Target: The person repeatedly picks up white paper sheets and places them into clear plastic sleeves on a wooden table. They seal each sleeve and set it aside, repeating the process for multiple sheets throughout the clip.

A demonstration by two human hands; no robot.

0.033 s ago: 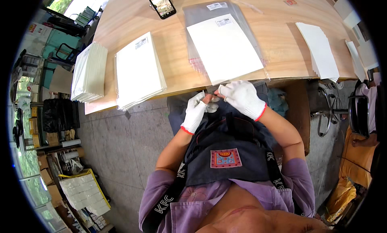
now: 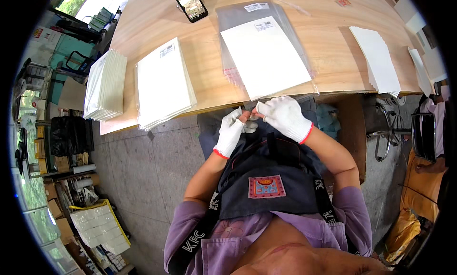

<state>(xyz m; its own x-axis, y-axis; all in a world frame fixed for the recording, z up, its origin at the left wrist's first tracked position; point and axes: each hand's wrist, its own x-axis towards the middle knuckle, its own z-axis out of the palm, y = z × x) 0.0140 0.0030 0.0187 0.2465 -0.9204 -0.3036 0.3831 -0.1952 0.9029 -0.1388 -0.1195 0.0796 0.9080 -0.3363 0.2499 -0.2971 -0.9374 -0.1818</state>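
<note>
Both my hands wear white knit gloves with red cuffs and bare fingertips, and they meet over my lap just below the table's near edge. My left hand is closed, its thumb and fingers pinched. From the right, my right hand bends toward it with fingertips pressed together. Whatever sits between the fingertips is too small to make out. Just beyond them lies a white sheet stack with a label, on top of clear plastic bags.
To the left on the wooden table are a bagged white stack and a thicker pile. White sheets lie to the right. A phone stands at the back. A chair is at far right.
My right hand has shifted very slightly, its fingertips staying close to my left hand. Nothing else has visibly moved.
</note>
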